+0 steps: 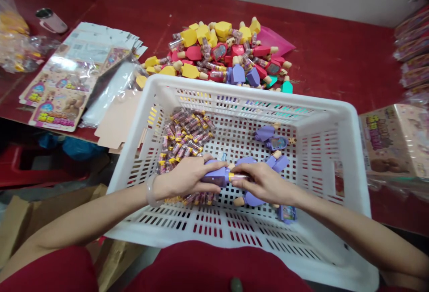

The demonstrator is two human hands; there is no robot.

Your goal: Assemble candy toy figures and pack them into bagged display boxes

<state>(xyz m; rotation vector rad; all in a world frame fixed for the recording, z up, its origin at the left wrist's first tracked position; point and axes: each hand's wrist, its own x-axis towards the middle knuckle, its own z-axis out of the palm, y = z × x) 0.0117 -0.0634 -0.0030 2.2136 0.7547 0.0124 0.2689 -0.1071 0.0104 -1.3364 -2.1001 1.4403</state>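
Over the white basket, my left hand is closed around a purple popsicle-shaped toy. My right hand grips a small clear tube with a yellow end, which meets the end of the purple toy. Whether the two are joined I cannot tell. To the left in the basket lies a heap of similar small tubes. Several more purple toys lie on the right of the basket floor, some partly hidden under my right hand.
Behind the basket is a pile of yellow, red, purple and green toys on the red table. Printed cards and clear sleeves lie at left, near a pink cup. A printed box stands at right.
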